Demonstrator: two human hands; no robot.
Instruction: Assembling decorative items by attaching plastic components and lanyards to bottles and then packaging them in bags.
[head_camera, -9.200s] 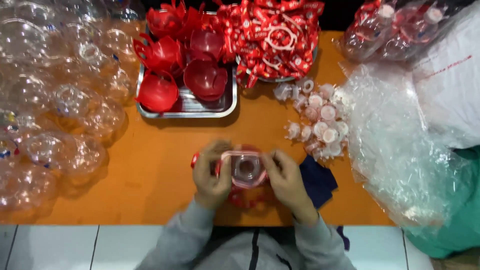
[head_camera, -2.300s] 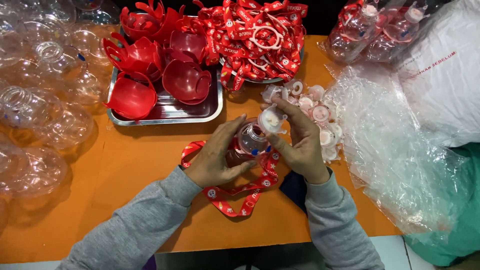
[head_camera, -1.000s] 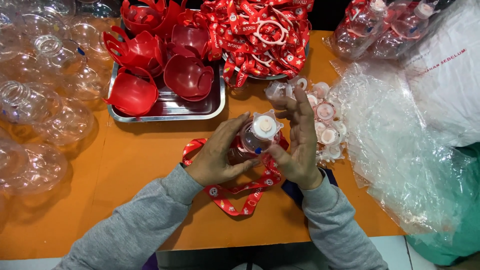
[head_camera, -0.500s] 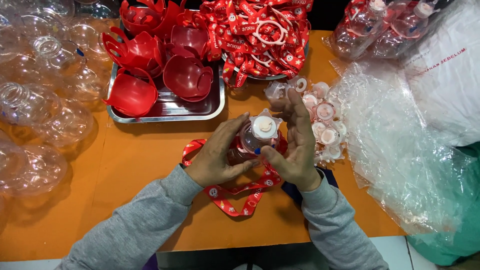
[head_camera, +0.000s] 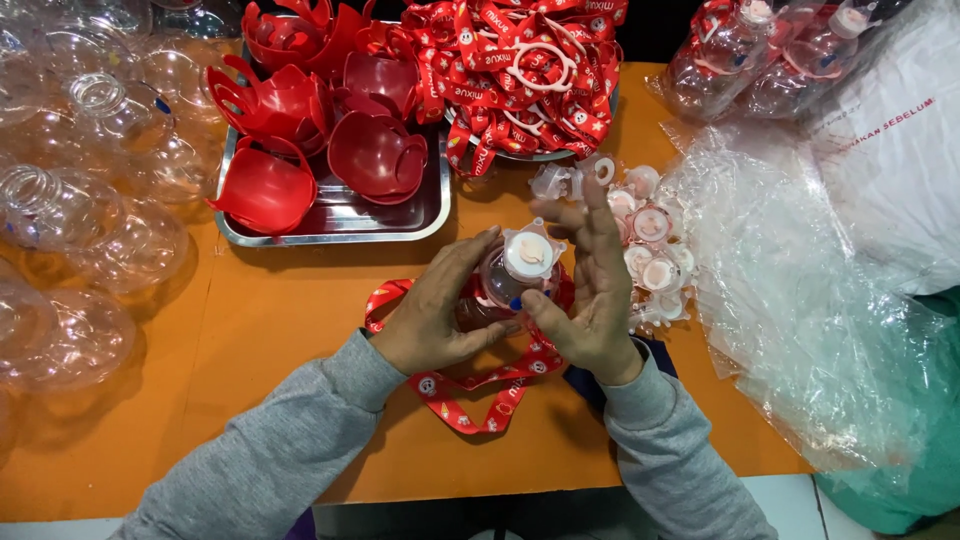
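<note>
My left hand (head_camera: 440, 315) grips a small clear round bottle (head_camera: 497, 285) with a red base, held just above the orange table (head_camera: 270, 340). A white and pink cap (head_camera: 529, 252) sits on the bottle's top. My right hand (head_camera: 590, 290) is beside it with fingers spread, palm against the cap's right side and thumb under the bottle. A red printed strap (head_camera: 470, 400) hangs from the bottle and loops on the table below my hands.
A metal tray (head_camera: 340, 220) holds several red cup-shaped shells (head_camera: 375, 155). Behind it lies a heap of red straps (head_camera: 520, 70). Clear bottles (head_camera: 70, 200) crowd the left side. Loose white caps (head_camera: 650, 250) lie right of my hands, next to crumpled plastic bags (head_camera: 800, 280).
Since nine seconds ago the bottle has been lifted and turned, and a cap now sits on it. Over the last second my right fingers have opened out along the cap.
</note>
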